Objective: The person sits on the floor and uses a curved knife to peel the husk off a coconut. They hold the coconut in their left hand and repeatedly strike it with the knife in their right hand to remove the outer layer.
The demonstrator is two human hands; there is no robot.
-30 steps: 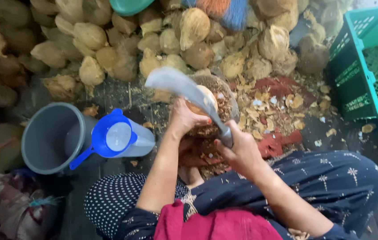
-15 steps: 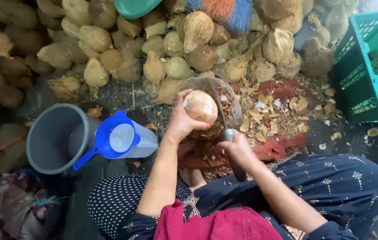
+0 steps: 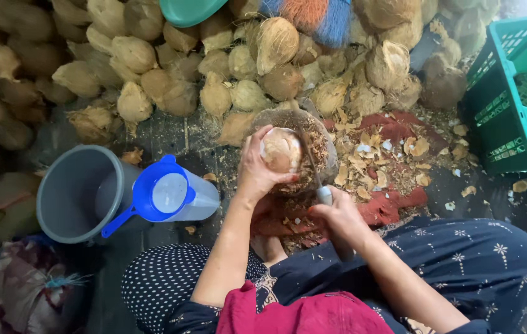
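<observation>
Peeled coconut [image 3: 280, 150], gripped by the left hand [image 3: 256, 166] over a chopping block [image 3: 325, 148]. Right hand [image 3: 337, 213] closed around a knife [image 3: 313, 167], blade against the coconut.

No packages, labels, signs, screens.

Top [image 3: 313, 315]: red garment, short-sleeved, arms bare.
Trousers [image 3: 461, 260]: dark navy, small pale star-flower print.
Left knee cloth [image 3: 164, 284]: black, white dots.

One bucket [image 3: 81, 192], one crate [image 3: 514, 99], perhaps forty coconuts [image 3: 214, 96].
</observation>
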